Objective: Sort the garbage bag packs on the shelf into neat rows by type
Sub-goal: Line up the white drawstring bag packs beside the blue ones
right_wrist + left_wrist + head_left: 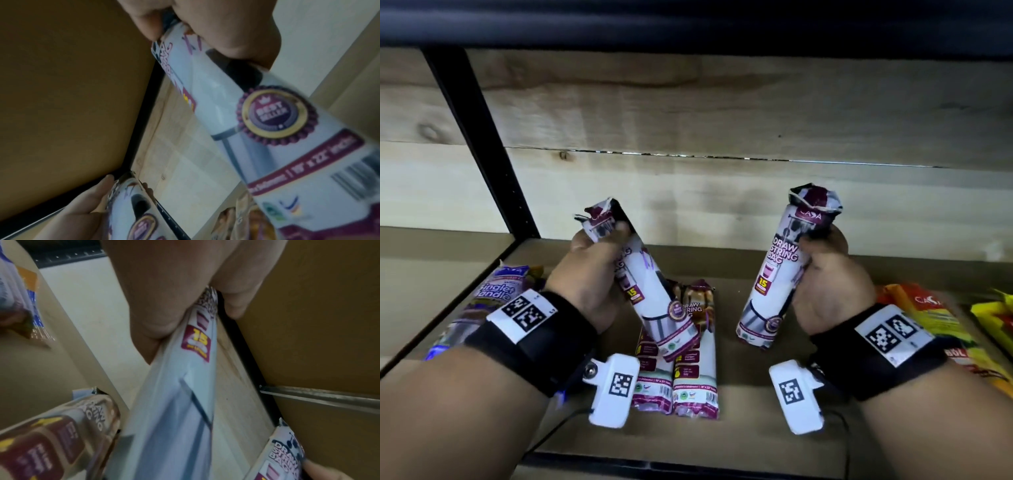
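I hold two white-and-maroon "Draw String Bag" rolls above the shelf board (750, 404). My left hand (592, 270) grips the upper part of one roll (650, 308), which tilts down to the right; its white wrapper (174, 402) fills the left wrist view under my fingers (156, 308). My right hand (822, 284) grips the other roll (774, 284), held nearly upright at centre right, its "Best Seller" badge (273, 113) facing the right wrist camera. Two more drawstring packs (697, 377) lie side by side on the board below the left roll.
A purple-and-blue "Singlet Handle" pack (489, 301) lies at the far left by the black upright (479, 144). Orange (928, 315) and yellow (996, 318) packs lie at the right. A wooden back wall (722, 113) closes the shelf.
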